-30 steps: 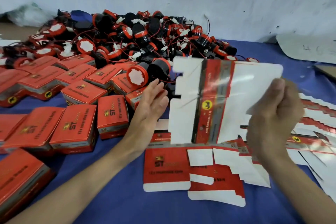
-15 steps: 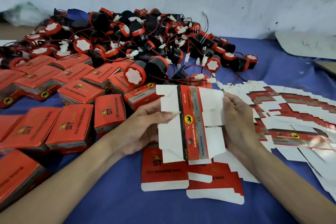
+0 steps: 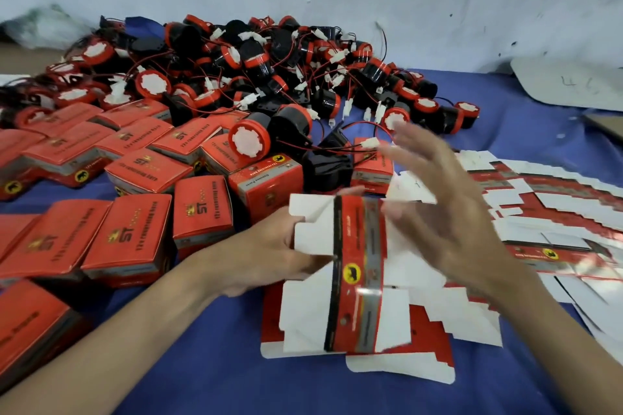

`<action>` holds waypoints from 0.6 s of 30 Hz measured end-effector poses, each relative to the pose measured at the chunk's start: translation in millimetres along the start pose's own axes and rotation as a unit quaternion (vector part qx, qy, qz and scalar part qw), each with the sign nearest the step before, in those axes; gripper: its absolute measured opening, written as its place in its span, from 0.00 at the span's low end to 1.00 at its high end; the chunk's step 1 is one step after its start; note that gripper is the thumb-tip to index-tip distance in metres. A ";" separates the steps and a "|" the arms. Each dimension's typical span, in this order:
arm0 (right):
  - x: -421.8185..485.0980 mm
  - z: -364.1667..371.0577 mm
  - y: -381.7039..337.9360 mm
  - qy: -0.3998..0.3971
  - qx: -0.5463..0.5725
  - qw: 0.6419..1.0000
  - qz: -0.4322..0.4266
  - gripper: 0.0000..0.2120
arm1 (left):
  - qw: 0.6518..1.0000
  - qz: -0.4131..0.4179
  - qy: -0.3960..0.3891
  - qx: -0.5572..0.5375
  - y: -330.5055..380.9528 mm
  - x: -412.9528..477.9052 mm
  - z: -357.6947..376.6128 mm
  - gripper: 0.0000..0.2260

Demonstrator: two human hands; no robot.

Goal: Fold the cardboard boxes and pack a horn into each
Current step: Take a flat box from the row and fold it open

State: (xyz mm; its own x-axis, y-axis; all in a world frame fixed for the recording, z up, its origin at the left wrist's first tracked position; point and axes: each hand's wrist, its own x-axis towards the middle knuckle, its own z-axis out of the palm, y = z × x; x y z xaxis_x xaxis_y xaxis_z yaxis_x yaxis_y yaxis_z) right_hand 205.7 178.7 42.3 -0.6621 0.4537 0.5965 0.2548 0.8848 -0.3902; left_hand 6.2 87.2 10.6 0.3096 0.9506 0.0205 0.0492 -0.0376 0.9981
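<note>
Clearly we are folding: the carton blank [image 3: 357,266] hangs just above the blue table [image 3: 219,377], our left hand [image 3: 269,256] gripping its left flaps, our right hand [image 3: 448,212] blurred beside it, fingers spread and grasping nothing. Next, we judge, the right must square the panels before fetching a horn [image 3: 249,141] from the pile [image 3: 269,71] behind.

bare blue cloth [image 3: 219,381] lies open at 6 o'clock. packed boxes [image 3: 131,239] block 9, the horn pile [image 3: 256,71] crowds 12, flat blanks [image 3: 556,212] cover 3.
</note>
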 end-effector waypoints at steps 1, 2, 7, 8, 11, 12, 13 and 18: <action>-2.2 2.5 -5.2 -0.057 0.009 0.998 -0.032 0.24 | 1.000 -0.002 -0.011 0.012 1.8 -0.1 3.4 0.15; -4.2 6.6 -11.8 -0.107 -0.003 0.993 -0.053 0.25 | 1.000 -0.003 -0.010 0.026 2.1 -0.5 5.9 0.15; -8.8 18.7 -27.0 -0.163 -0.082 0.982 -0.047 0.33 | 0.998 -0.011 0.033 0.053 -0.7 1.6 5.6 0.11; -8.2 17.9 -27.1 -0.161 -0.091 0.982 -0.030 0.35 | 0.997 -0.011 0.050 0.059 -2.6 2.3 5.9 0.10; -5.1 12.6 -23.9 -0.177 -0.042 0.982 0.058 0.38 | 0.995 -0.001 0.087 0.055 -0.9 5.3 10.9 0.11; -3.3 9.7 -23.2 -0.166 -0.009 0.983 0.082 0.35 | 0.994 0.010 0.104 0.042 -0.6 7.9 13.7 0.11; -1.4 5.7 -22.0 -0.137 0.028 0.985 0.104 0.31 | 0.992 0.010 0.123 0.000 2.7 10.8 16.0 0.10; 8.5 -19.5 -13.3 0.061 0.211 0.951 0.218 0.18 | 0.970 0.070 0.185 -0.140 10.9 15.0 29.5 0.08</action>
State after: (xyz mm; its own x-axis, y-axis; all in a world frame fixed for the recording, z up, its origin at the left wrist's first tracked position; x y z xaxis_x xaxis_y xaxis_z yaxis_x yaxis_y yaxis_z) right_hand 210.4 172.8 66.3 -0.4656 0.7989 0.3808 0.1632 0.5004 -0.8503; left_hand 39.5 92.0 20.1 -0.0708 0.9897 0.1247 -0.2455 -0.1385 0.9594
